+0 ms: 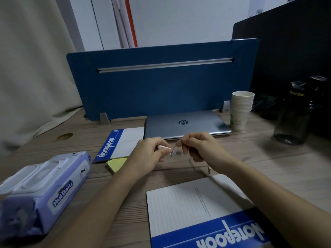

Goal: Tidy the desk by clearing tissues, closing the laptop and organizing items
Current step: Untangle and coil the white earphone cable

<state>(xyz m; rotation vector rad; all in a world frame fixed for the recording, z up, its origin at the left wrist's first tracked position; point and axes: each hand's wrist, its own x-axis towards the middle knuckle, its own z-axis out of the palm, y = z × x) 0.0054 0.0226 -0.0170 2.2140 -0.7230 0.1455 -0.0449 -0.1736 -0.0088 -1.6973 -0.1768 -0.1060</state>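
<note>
Wood-grain worktop, both forearms reached forward, left hand and right hand pinched thin-framed glasses, silver laptop closed flat.

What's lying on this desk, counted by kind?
Notebooks: 2, far and near
Laptop: 1, closed
Wipes pack: 1
Sticky-note pad: 1
Paper cup stack: 1
Dark bottle: 1
Total: 7

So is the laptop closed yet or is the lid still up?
Closed. The silver laptop lies flat on the desk below the blue divider, lid down, logo facing up.
</note>
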